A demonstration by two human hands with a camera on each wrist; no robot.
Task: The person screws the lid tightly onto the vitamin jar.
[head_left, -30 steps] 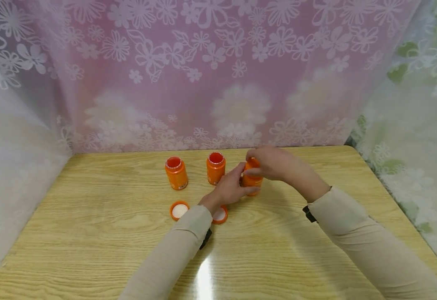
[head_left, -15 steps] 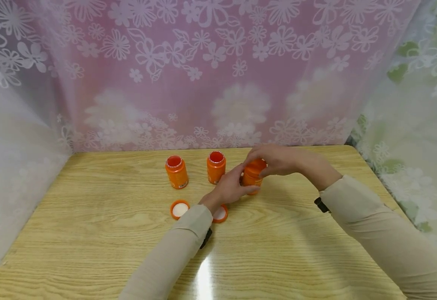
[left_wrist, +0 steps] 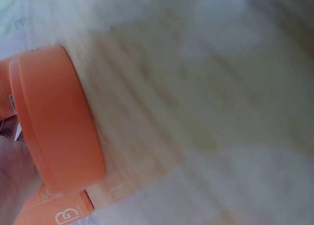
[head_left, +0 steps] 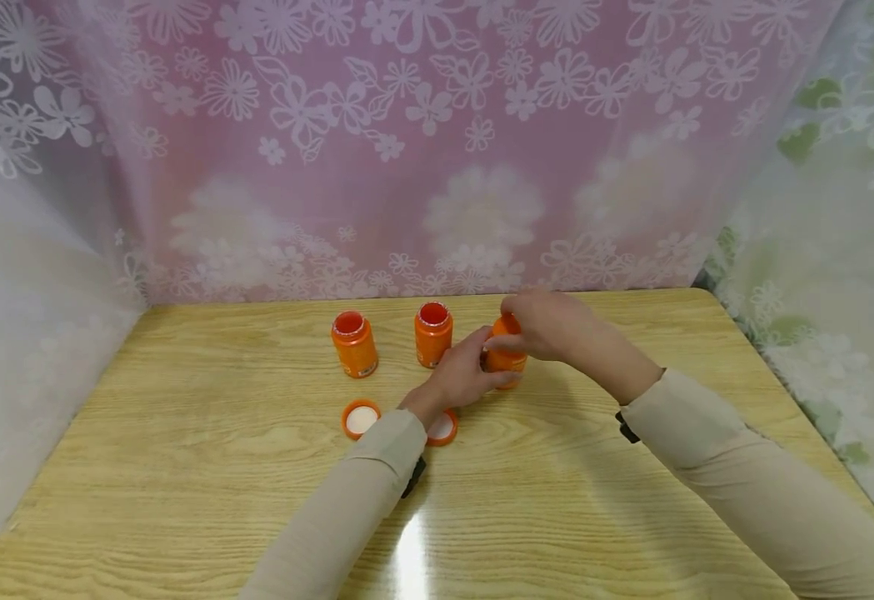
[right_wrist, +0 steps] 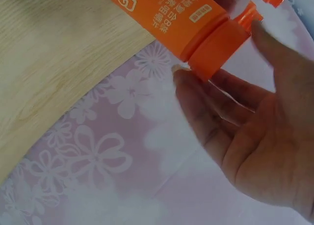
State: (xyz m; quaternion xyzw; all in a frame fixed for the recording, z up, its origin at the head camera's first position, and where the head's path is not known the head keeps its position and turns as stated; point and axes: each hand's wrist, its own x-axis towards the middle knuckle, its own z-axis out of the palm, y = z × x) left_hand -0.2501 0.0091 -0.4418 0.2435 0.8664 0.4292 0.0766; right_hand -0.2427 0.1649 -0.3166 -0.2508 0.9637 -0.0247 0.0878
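An orange bottle [head_left: 506, 363] with white lettering stands at the table's far side. My left hand [head_left: 461, 375] grips its body from the left. Over its top, my right hand [head_left: 556, 327] has its thumb and fingers curled around the orange screw cap [right_wrist: 218, 49]. In the right wrist view the fingertips [right_wrist: 181, 75] lie at the cap's side. The cap sits on the bottle; the left wrist view shows its side [left_wrist: 61, 122] large, with part of my left hand [left_wrist: 17, 173] below it. Whether the thread is loose cannot be told.
Two more orange bottles, uncapped, stand to the left: one middle bottle [head_left: 433, 336] and one far-left bottle [head_left: 354, 345]. Two caps lie inside-up on the wooden table [head_left: 204, 467], a left cap [head_left: 362, 418] and a right cap [head_left: 442, 427] partly under my left forearm. A floral curtain [head_left: 407, 167] hangs behind.
My right hand turned over the cap, its wrist swinging right by half a second ago, and has now swung back left. The left hand and the bottle have stayed in place.
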